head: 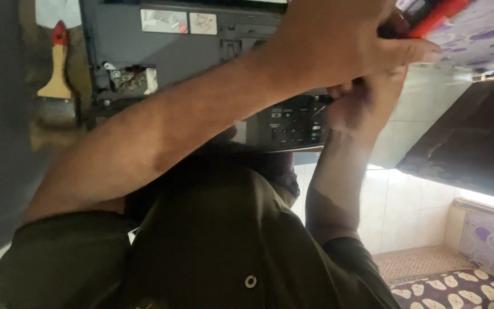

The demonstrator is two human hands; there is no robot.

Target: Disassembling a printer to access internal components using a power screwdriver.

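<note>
With the left hand [344, 48] closed round a red-handled tool [433, 14] and the right hand [367, 103] just below it, grip unclear, beside the button panel [293, 123], steady pressure seems wisest.

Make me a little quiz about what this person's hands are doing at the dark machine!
1. True or false: the paintbrush lies under the left hand.
2. What colour is the tool that the left hand grips? A green, B red, C white.
3. Fill the gap: the right hand is at the edge of the dark control panel, which is covered in small ____.
Key: 1 false, the brush is far off to the side; 2 B; 3 buttons.
</note>
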